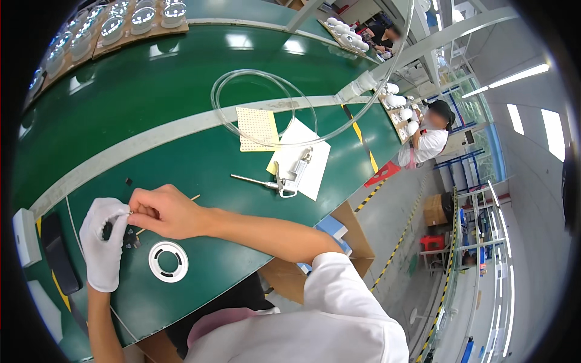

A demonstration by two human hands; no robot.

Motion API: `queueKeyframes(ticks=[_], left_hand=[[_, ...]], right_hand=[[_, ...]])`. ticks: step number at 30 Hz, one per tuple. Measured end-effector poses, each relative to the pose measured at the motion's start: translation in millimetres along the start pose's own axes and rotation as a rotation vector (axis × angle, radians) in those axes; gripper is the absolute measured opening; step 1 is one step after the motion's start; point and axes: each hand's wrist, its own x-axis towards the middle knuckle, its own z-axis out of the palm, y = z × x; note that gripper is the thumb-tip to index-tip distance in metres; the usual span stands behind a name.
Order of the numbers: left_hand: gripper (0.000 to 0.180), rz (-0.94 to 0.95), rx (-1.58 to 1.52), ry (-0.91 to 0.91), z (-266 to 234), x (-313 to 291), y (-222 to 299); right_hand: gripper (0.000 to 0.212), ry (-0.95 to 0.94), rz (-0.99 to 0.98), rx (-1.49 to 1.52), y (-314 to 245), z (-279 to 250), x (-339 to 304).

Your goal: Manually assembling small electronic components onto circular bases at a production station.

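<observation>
In a white glove, my left hand point(104, 242) is closed, its fingertips pinched together. My bare right hand point(169, 212) meets it there, thumb and forefinger pinched at the same spot. Whatever sits between the fingertips is too small to make out. Just below them lie several small dark pieces point(131, 239) on the green table. A thin wooden stick point(195, 197) pokes out from beneath my right hand. Nearer to me, a white ring-shaped part point(154, 256) lies flat. One small black piece point(129, 181) rests beyond my hands.
An air blow gun point(292, 181) lies on white paper point(316, 163), beside a yellow sheet of dots point(257, 129) and a coiled clear hose point(213, 97). At left is a dark oblong case point(59, 254). Glossy globes point(143, 19) stand on far boards. A co-worker point(431, 136) sits at right.
</observation>
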Motion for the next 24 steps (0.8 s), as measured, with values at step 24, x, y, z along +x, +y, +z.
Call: queueKeyframes(ticks=[24], left_hand=[[0.006, -0.246, -0.142, -0.142, -16.4, -7.0, -6.7]], right_hand=[[0.016, -0.102, 0.148, 0.026, -5.0, 7.9, 0.7]])
